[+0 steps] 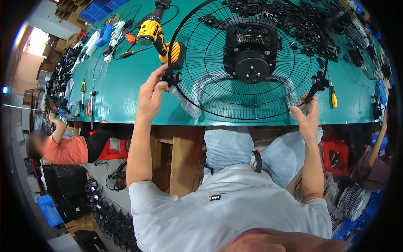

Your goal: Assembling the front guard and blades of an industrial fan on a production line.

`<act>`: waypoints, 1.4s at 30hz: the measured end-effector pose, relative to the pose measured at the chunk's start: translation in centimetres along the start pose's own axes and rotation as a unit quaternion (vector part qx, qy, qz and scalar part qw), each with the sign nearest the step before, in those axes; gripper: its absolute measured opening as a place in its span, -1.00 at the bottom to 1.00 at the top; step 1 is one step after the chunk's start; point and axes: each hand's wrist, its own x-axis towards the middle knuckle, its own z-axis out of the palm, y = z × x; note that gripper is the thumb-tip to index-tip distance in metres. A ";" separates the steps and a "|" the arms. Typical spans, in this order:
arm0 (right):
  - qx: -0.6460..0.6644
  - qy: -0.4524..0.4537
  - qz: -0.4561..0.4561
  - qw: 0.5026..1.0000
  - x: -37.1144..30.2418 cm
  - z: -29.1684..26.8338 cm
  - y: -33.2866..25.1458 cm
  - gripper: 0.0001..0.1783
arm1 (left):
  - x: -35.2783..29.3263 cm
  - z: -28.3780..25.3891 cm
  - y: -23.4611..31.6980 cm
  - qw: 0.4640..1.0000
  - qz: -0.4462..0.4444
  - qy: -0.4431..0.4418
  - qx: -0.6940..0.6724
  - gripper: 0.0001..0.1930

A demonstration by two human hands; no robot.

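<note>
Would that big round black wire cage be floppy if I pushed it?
Probably not: the round black wire grille shows no sag between the left hand and right hand, so it's likely stiff. Its slim wires might bend if poked, though.

Bright window (37, 42) glares upper left, above pale wall (23, 72). Red stools (336, 145) stand by green counter (117, 88); grey floor (100, 171) shows left.

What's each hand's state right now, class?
Left hand: closed, holding the fan cage by its left bracket.
Right hand: closed, holding its right bracket.
</note>
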 end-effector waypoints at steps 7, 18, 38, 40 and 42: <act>0.008 -0.011 0.007 1.000 0.0 0.0 0.0 -0.43 | 4.2 -1.9 3.1 0.934 -0.332 -0.129 0.005 -0.48; 0.004 -0.006 -0.005 1.000 0.1 -0.1 0.2 -0.42 | -0.6 -2.0 -0.4 0.956 -0.230 -0.079 -0.166 -0.43; -0.009 -0.021 0.009 1.000 0.2 -0.3 -0.3 -0.43 | -1.9 -0.1 -0.7 0.999 -0.019 0.003 0.037 -0.60; -0.006 -0.022 0.008 1.000 0.1 -0.3 -0.2 -0.43 | -1.2 -0.2 0.1 0.996 -0.075 -0.024 -0.032 -0.60; -0.002 -0.022 0.006 1.000 0.1 -0.3 -0.2 -0.42 | -1.2 -0.3 0.2 0.985 -0.129 -0.052 -0.100 -0.59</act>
